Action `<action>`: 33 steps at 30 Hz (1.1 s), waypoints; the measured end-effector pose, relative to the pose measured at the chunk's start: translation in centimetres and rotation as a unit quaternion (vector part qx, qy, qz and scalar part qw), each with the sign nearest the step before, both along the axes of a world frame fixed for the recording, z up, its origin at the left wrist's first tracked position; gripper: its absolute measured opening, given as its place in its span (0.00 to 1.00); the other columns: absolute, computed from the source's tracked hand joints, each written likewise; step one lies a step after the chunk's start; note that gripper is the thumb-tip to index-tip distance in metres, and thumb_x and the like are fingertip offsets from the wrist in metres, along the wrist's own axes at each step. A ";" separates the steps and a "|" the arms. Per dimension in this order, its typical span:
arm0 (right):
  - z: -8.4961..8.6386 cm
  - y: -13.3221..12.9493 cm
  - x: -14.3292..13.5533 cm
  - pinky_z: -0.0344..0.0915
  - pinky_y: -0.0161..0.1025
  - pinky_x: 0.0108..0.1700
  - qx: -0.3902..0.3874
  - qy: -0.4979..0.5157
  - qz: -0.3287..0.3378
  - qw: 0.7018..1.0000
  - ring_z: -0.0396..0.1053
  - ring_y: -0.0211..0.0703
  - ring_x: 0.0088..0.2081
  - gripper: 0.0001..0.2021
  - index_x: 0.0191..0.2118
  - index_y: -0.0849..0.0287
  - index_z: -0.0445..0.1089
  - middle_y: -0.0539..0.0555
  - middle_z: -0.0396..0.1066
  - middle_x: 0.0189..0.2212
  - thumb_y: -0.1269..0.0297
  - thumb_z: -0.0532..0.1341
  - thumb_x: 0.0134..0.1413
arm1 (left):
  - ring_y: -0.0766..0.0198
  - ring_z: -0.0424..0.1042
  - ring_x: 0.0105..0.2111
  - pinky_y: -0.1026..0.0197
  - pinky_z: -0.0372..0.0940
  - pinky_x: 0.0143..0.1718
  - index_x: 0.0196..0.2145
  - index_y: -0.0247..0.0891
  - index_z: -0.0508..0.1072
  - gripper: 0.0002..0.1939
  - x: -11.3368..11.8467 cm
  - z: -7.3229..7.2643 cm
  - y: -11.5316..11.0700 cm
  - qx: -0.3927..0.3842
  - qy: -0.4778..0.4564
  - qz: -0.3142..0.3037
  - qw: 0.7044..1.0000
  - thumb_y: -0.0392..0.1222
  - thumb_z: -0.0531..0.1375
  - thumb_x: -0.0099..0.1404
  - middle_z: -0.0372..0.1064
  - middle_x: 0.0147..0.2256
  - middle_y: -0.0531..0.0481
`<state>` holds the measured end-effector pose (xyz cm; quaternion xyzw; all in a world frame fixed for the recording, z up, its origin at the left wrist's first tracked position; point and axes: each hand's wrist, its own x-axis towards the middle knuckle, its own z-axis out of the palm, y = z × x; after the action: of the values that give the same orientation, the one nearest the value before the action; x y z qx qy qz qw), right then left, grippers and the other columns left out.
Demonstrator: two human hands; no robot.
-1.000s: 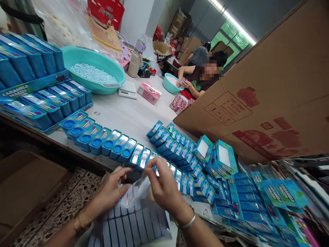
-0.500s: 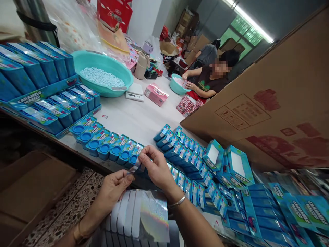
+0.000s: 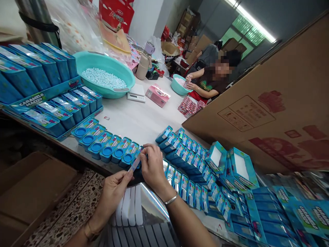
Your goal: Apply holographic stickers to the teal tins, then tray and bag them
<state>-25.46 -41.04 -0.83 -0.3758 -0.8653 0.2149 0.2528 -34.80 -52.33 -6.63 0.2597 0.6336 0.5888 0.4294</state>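
Note:
A clear narrow sticker strip (image 3: 134,164) stretches between my two hands. My left hand (image 3: 117,187) pinches its lower end, and the fingers of my right hand (image 3: 151,164) are closed at its upper end, beside the nearest blue box. A row of blue boxes with round lids (image 3: 105,146) runs along the table's front edge, left of my right hand. To its right stand more blue boxes with shiny strips on top (image 3: 183,187). Below my hands lies a sticker sheet (image 3: 132,207) with pale strips and a bare silvery area.
A turquoise basin (image 3: 110,68) of pale candies stands behind a small scale (image 3: 136,93) and a pink box (image 3: 157,95). Stacked blue boxes (image 3: 41,92) fill the left. A large carton (image 3: 272,103) rises at right. Across the table, a person (image 3: 209,80) works over a smaller basin (image 3: 177,84).
The strip now shows stretched out between my hands. My right hand has shifted slightly, and the sheet below has changed its bend. The view has moved a little.

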 end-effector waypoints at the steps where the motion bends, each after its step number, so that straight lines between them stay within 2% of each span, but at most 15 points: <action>1: -0.2 0.1 -0.1 0.57 0.47 0.53 -0.005 -0.003 0.002 1.000 0.63 0.49 0.52 0.06 0.36 0.56 0.67 0.57 0.70 0.47 0.71 0.55 0.64 | 0.66 0.59 0.22 0.65 0.53 0.23 0.25 0.36 0.77 0.24 0.1 -0.3 0.1 -0.003 0.000 0.003 1.000 0.62 0.64 0.59 0.63 0.20 0.54; 5: -0.5 0.8 -0.2 0.58 0.44 0.48 -0.028 -0.031 0.001 0.999 0.66 0.47 0.45 0.04 0.35 0.56 0.66 0.54 0.71 0.40 0.70 0.57 0.63 | 0.69 0.50 0.17 0.64 0.47 0.20 0.18 0.38 0.69 0.27 0.2 -1.6 0.9 -0.009 0.000 0.005 1.000 0.65 0.62 0.59 0.51 0.14 0.59; 8: -0.1 1.4 -0.3 0.59 0.41 0.45 -0.059 -0.029 -0.006 0.998 0.66 0.45 0.41 0.03 0.37 0.56 0.65 0.50 0.70 0.37 0.69 0.61 0.59 | 0.69 0.51 0.16 0.64 0.48 0.21 0.13 0.40 0.61 0.31 0.1 -2.7 1.4 -0.015 0.013 -0.011 1.000 0.66 0.61 0.59 0.52 0.13 0.58; 11: -0.2 2.2 -0.6 0.59 0.39 0.43 -0.069 -0.027 -0.006 0.997 0.67 0.43 0.39 0.06 0.39 0.55 0.66 0.48 0.71 0.36 0.69 0.62 0.55 | 0.68 0.54 0.17 0.64 0.52 0.23 0.13 0.39 0.62 0.31 -0.2 -3.3 1.8 -0.022 0.037 -0.026 0.999 0.66 0.59 0.60 0.54 0.12 0.57; 13: -0.3 2.8 -0.8 0.60 0.39 0.42 -0.062 -0.027 -0.007 0.998 0.69 0.43 0.39 0.05 0.38 0.55 0.67 0.49 0.72 0.34 0.71 0.60 0.57 | 0.68 0.56 0.17 0.64 0.54 0.24 0.14 0.39 0.63 0.31 -0.3 -3.1 1.7 -0.018 0.050 -0.025 0.998 0.67 0.60 0.60 0.56 0.12 0.57; 16: 0.4 3.1 0.0 0.63 0.39 0.45 -0.087 -0.001 0.016 0.996 0.71 0.43 0.43 0.08 0.45 0.55 0.68 0.52 0.75 0.40 0.72 0.58 0.61 | 0.64 0.65 0.23 0.64 0.60 0.27 0.23 0.36 0.73 0.26 -0.5 -1.9 0.8 0.010 0.035 -0.054 0.998 0.64 0.62 0.58 0.69 0.20 0.52; 18: 2.1 2.3 1.8 0.65 0.40 0.48 -0.098 0.034 0.046 0.994 0.71 0.43 0.48 0.11 0.51 0.56 0.67 0.54 0.74 0.47 0.69 0.58 0.64 | 0.58 0.72 0.31 0.62 0.65 0.34 0.34 0.35 0.79 0.23 -0.5 -0.5 -0.3 0.025 0.028 -0.114 0.993 0.60 0.64 0.58 0.77 0.31 0.47; 20: 4.4 0.6 4.6 0.65 0.40 0.50 -0.088 0.049 0.075 0.992 0.70 0.44 0.50 0.11 0.52 0.56 0.67 0.55 0.73 0.49 0.66 0.57 0.66 | 0.54 0.74 0.38 0.60 0.66 0.39 0.39 0.35 0.81 0.21 -0.2 1.1 -1.4 0.019 0.025 -0.195 0.980 0.56 0.66 0.58 0.79 0.37 0.44; 22: 6.8 -1.9 7.8 0.65 0.41 0.50 -0.076 0.014 0.114 0.990 0.70 0.44 0.49 0.09 0.50 0.55 0.68 0.54 0.73 0.46 0.64 0.57 0.67 | 0.55 0.73 0.35 0.61 0.65 0.37 0.37 0.34 0.82 0.19 0.3 2.7 -2.4 0.005 0.004 -0.275 0.961 0.54 0.66 0.58 0.79 0.35 0.45; 24: 8.4 -4.6 10.7 0.65 0.42 0.48 -0.053 -0.049 0.151 0.986 0.70 0.45 0.47 0.08 0.48 0.54 0.70 0.54 0.74 0.45 0.65 0.60 0.65 | 0.60 0.69 0.28 0.64 0.61 0.30 0.32 0.33 0.83 0.19 1.1 4.2 -2.8 0.007 -0.030 -0.331 0.943 0.54 0.63 0.60 0.76 0.28 0.48; 26: 8.7 -6.9 12.9 0.64 0.43 0.45 -0.007 -0.095 0.152 0.984 0.69 0.46 0.45 0.07 0.46 0.55 0.70 0.54 0.74 0.43 0.66 0.61 0.64 | 0.63 0.64 0.24 0.65 0.56 0.26 0.29 0.33 0.82 0.21 2.2 5.6 -2.9 0.018 -0.061 -0.361 0.930 0.55 0.61 0.63 0.72 0.24 0.50; 29: 7.6 -9.1 15.1 0.63 0.44 0.42 0.066 -0.094 0.106 0.988 0.69 0.47 0.41 0.07 0.46 0.56 0.70 0.55 0.74 0.39 0.68 0.60 0.64 | 0.64 0.62 0.24 0.65 0.55 0.25 0.29 0.34 0.82 0.22 4.0 7.2 -2.7 0.023 -0.098 -0.387 0.916 0.56 0.60 0.64 0.70 0.23 0.51; 33: 6.6 -10.1 17.1 0.60 0.43 0.38 0.138 -0.055 0.069 0.986 0.70 0.45 0.38 0.07 0.46 0.55 0.70 0.54 0.76 0.37 0.69 0.60 0.63 | 0.63 0.63 0.25 0.64 0.58 0.27 0.29 0.34 0.82 0.21 6.0 8.0 -2.6 0.015 -0.127 -0.408 0.904 0.55 0.61 0.63 0.72 0.24 0.49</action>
<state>-8.38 -51.15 5.80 -0.2878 -0.9230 0.0891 0.2394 -28.79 -54.89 1.39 0.4253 0.4033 0.3995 0.7049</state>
